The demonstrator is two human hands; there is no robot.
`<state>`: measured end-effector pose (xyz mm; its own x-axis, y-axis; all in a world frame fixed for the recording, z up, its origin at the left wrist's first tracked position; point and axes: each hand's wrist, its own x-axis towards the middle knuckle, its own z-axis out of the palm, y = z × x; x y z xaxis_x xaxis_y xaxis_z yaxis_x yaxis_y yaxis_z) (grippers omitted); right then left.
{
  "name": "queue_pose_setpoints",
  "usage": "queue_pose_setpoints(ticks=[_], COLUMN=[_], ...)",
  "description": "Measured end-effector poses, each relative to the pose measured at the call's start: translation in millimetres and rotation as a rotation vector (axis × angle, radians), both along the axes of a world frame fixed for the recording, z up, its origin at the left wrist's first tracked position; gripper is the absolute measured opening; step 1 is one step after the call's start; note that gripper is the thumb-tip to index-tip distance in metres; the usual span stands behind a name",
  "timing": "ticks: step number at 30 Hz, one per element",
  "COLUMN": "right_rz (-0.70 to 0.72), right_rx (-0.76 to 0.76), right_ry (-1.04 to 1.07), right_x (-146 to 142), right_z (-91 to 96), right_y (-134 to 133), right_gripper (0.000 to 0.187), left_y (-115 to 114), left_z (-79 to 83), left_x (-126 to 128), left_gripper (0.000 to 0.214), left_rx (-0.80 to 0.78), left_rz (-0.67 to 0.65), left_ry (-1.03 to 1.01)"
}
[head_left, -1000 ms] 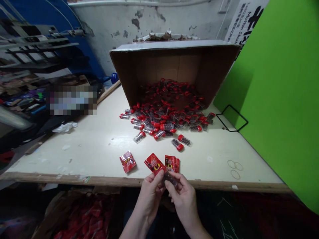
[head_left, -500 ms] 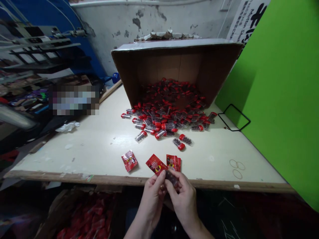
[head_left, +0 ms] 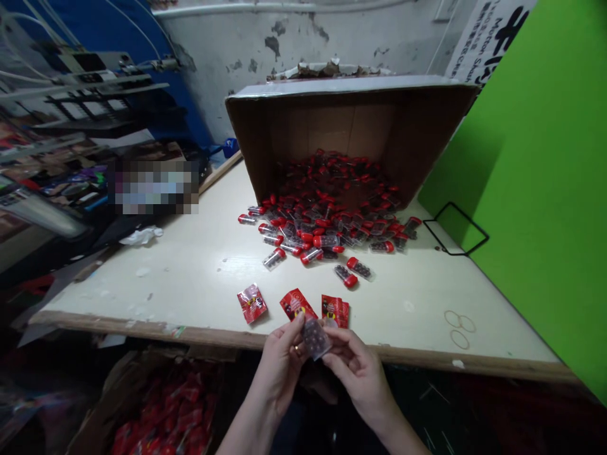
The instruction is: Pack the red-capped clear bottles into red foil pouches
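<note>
In front of the tipped cardboard box [head_left: 351, 126], both hands are together over the front edge of the table [head_left: 165, 281]. The left hand [head_left: 279, 366] pinches a clear container of dark beads [head_left: 315, 339] between thumb and fingers, and the right hand [head_left: 358, 376] sits just beside it, fingers touching the container's lower end; cannot tell if that hand grips. The container is held upright-ish, tilted, nearest the box-side of the hands. Red-capped clear tubes [head_left: 308, 239] spill out of the box mouth across the table, most still inside. Between the tubes and the hands, closer to the box than the hands are, lie three red sachets [head_left: 251, 303] [head_left: 297, 304] [head_left: 335, 311], side by side and apart. Right of the box front are rubber bands [head_left: 458, 328] on the table. Below the box, under the table, a carton [head_left: 118, 411] holds more red sachets [head_left: 165, 411].
</note>
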<state>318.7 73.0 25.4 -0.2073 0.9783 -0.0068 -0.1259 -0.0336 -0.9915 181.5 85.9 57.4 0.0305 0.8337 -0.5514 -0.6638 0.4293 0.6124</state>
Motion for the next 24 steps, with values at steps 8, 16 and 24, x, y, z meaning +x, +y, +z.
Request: queue_pose_setpoints(ticks=[8, 16, 24], right_rz=[-0.121, -0.185, -0.119], right_rx=[0.043, 0.009, 0.033], right_ry=[-0.045, -0.041, -0.110], right_x=[4.2, 2.0, 6.3], right_z=[-9.7, -18.2, -11.7], right_y=[4.8, 8.0, 9.9], right_gripper=[0.012, 0.014, 0.019], left_y=[-15.9, -22.5, -26.7], left_z=[3.2, 0.6, 4.1], left_x=[15.0, 20.8, 12.4], left_gripper=[0.021, 0.020, 0.027], left_rx=[-0.041, 0.018, -0.008], left_rz=[0.012, -0.036, 0.005], left_ry=[-0.073, -0.016, 0.101])
